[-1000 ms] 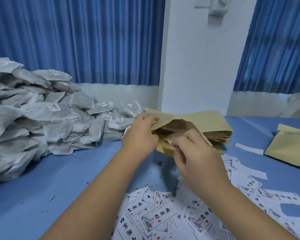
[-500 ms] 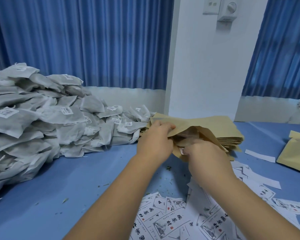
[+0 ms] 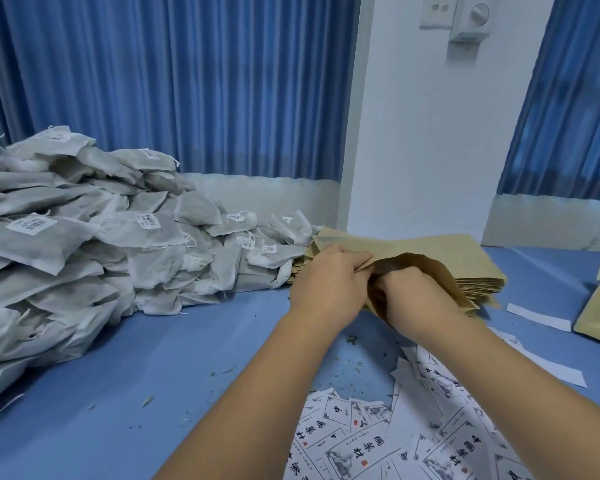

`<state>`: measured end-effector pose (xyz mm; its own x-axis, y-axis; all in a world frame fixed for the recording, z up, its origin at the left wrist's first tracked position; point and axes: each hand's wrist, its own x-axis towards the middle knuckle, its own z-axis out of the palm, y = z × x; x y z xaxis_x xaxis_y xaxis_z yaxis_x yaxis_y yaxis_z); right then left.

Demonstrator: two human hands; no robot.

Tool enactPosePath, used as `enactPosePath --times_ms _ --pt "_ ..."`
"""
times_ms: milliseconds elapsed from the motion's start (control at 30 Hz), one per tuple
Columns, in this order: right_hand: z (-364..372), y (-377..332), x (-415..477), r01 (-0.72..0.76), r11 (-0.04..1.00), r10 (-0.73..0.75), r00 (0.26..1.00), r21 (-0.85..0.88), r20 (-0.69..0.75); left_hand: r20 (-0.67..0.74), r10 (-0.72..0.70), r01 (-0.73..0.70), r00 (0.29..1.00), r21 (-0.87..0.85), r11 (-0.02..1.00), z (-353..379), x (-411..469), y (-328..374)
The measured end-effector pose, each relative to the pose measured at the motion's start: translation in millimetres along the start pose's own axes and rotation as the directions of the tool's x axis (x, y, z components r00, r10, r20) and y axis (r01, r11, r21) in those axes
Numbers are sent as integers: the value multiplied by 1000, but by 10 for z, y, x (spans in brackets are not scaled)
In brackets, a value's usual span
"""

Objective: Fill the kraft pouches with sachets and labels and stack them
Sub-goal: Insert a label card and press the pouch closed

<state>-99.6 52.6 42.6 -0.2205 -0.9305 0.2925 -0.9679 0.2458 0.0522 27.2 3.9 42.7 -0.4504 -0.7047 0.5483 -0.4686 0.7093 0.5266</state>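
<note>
Over the blue table (image 3: pixel 153 358) by blue curtains (image 3: pixel 187 81), left grip (image 3: pixel 329 282) clamps the kraft pouch (image 3: pixel 433 266); right grip (image 3: pixel 420 299), inside it, unreadable.

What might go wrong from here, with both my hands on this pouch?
Your right hand is pushed into the kraft pouch while your left hand pinches its mouth; forcing it may tear the paper.
The stack of empty pouches sits right behind it, so tugging could skew that stack.
Your forearms hover over loose labels and might scatter them.
</note>
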Motion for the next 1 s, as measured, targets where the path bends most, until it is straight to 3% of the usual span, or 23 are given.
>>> enactPosePath --times_ms 133,300,433,667,767,1000 --pt "-52 48 -160 63 997 -62 998 35 -23 -23 -30 29 999 -29 999 -12 -6 7" --pt "-86 93 -705 223 972 -205 957 68 -204 24 -97 99 995 -109 989 0 13 4" --pt "-44 191 -1019 204 974 -164 938 103 -307 134 -207 245 969 -408 879 -26 15 -7" --pt "43 556 -1106 175 971 -77 875 165 -479 173 -203 265 964 -686 678 -251 -61 -32" --pt "-75 534 -1119 176 967 -43 824 184 -566 112 -216 233 970 -681 694 -366 -92 48" --pt "-148 255 -1292 336 932 -184 762 137 -620 -27 -157 109 987 -605 789 -633 -604 141"
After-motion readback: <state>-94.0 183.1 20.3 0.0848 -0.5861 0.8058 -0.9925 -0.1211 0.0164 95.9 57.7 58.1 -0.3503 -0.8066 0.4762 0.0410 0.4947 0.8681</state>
